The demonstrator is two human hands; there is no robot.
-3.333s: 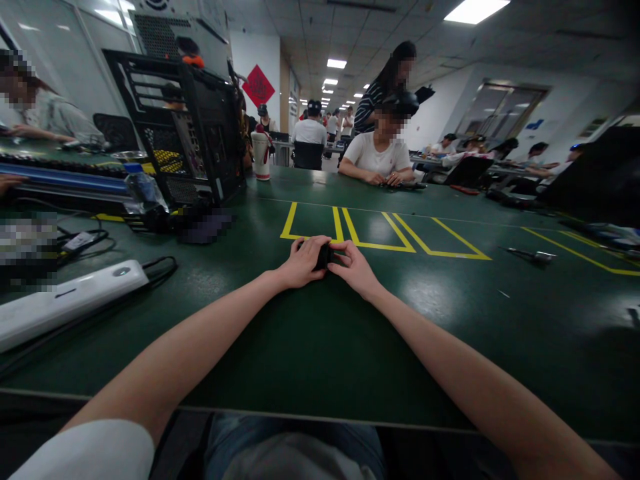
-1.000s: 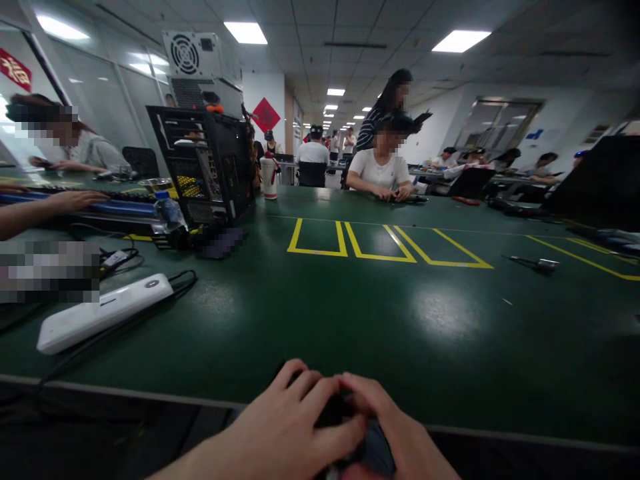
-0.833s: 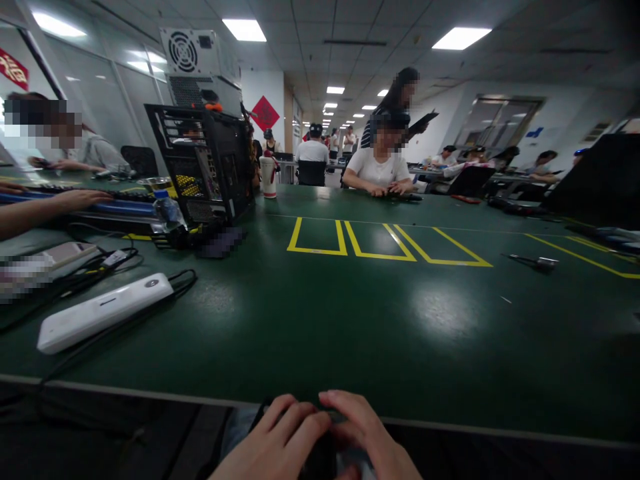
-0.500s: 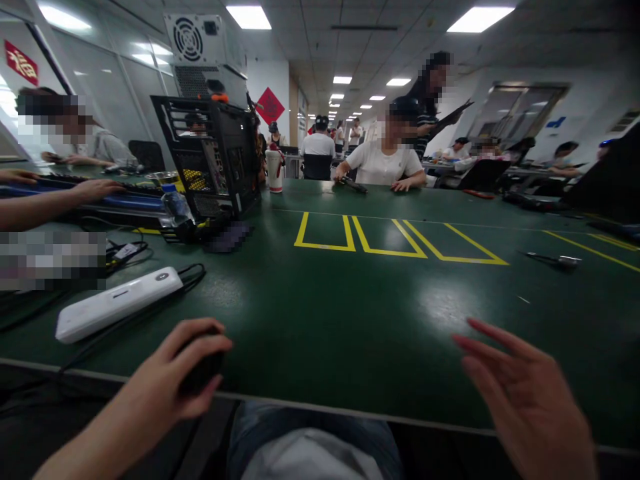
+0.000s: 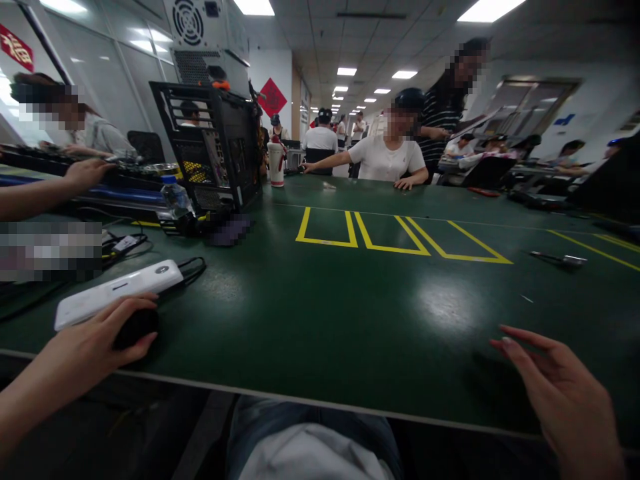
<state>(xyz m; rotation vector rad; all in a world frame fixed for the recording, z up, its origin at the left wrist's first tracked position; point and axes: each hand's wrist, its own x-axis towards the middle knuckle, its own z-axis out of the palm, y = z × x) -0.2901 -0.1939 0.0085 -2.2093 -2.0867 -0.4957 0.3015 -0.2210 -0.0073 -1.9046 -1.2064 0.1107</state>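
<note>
My left hand [image 5: 100, 333] is wrapped round a black computer mouse [image 5: 137, 328], low over the table near its front edge. The fingers hide part of the mouse. Just beyond this hand lies a long white device [image 5: 117, 293] with a dark cord beside it. On the other side, my right hand [image 5: 560, 387] hovers at the front right of the green table [image 5: 320, 320]. Its fingers are apart, with nothing between them.
Yellow tape outlines [image 5: 390, 248] mark the table's middle. A black computer case [image 5: 210, 153] stands at the left back near a water bottle [image 5: 176, 200]. A metal tool [image 5: 560, 260] lies at right. A person [image 5: 387, 160] sits opposite; another person's hand [image 5: 87, 175] is at left.
My left hand has moved left with the mouse, towards the white device. My right hand has shifted right. The person opposite has stretched an arm out to the side.
</note>
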